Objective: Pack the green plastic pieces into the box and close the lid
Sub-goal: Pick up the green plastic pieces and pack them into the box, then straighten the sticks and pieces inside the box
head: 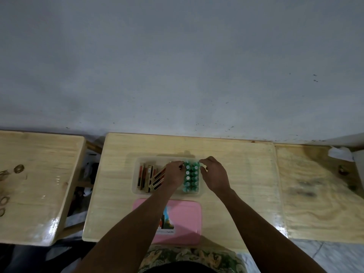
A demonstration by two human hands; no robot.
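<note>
Both bare forearms reach forward over the pale wooden worktop to a clear plastic box. The left hand lies knuckles up, its fingers curled against the left side of the block of green plastic pieces, which stand packed in two rows in the right end of the box. The right hand arches over the block's right side, fingertips pinching at its far corner. Dark red-and-gold sticks fill the left end. The pink plastic lid lies flat on the worktop, just nearer than the box.
</note>
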